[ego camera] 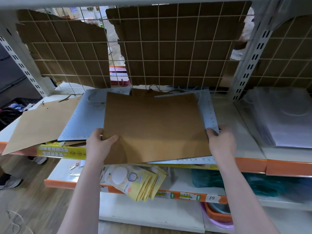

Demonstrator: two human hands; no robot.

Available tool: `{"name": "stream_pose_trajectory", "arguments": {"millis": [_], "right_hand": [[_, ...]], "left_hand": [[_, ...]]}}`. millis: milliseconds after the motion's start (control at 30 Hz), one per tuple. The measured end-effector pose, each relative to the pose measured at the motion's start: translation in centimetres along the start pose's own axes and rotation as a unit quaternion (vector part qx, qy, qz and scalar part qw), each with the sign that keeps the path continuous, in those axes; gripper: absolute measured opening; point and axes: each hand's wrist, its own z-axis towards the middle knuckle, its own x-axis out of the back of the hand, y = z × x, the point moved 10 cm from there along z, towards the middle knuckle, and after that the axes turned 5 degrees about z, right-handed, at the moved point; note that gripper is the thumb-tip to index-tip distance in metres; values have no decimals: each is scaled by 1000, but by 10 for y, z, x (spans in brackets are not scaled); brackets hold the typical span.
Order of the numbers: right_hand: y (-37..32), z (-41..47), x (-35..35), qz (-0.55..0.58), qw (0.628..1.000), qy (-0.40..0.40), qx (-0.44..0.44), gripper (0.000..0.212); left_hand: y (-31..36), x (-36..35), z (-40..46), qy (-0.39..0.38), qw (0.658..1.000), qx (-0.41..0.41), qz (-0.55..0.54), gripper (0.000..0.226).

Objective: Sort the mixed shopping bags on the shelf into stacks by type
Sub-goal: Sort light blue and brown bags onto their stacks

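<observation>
brown kraft bag held at both front corners

a flat, matte brown kraft paper bag [152,122] is gripped at its near edge on the shelf [236,125]. the left hand [99,144] is curled on the bag's front left corner, thumb on top. the right hand [221,141] is clasped round the front right corner of the stack, where the brown bag lies on a pale grey-blue bag [86,115]; which layers its fingers hold cannot be told.

the grey-blue bag is smooth card with a dotted, stitched-looking border along its edges; faint letters reading "prin" are seen on it beside the brown bag's left edge, the rest being covered. twisted paper cord handles are seen at the far edge of the pile. a second brown kraft bag [40,122], lighter in tone, lies flat to the left, partly under the grey-blue one and overhanging the shelf's orange front lip.

a yellow box edge [62,152] with chinese print is seen beneath the pile. translucent white plastic bags [287,119] are stacked in the next bay to the right. on the lower shelf, glossy yellow packets [140,181] are fanned out, and a white tag [211,198] is handwritten "10". torn corrugated cardboard [168,48] is set behind a wire grid.
</observation>
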Motion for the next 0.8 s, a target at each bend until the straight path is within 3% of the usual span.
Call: {"name": "stream_pose_trajectory", "arguments": {"millis": [200, 333, 567, 800], "right_hand": [[-2, -6, 26, 32, 999, 16, 15, 20], [-1, -9, 54, 32, 998, 39, 21, 32], [18, 1, 104, 43, 997, 52, 27, 14], [40, 15, 194, 68, 993, 79, 65, 13]], "left_hand": [[6, 12, -10, 38, 994, -33, -98, 8], [0, 20, -20, 78, 988, -20, -134, 29], [0, 22, -52, 106, 984, 4, -142, 32], [36, -24, -119, 116, 980, -1, -160, 28]]}}
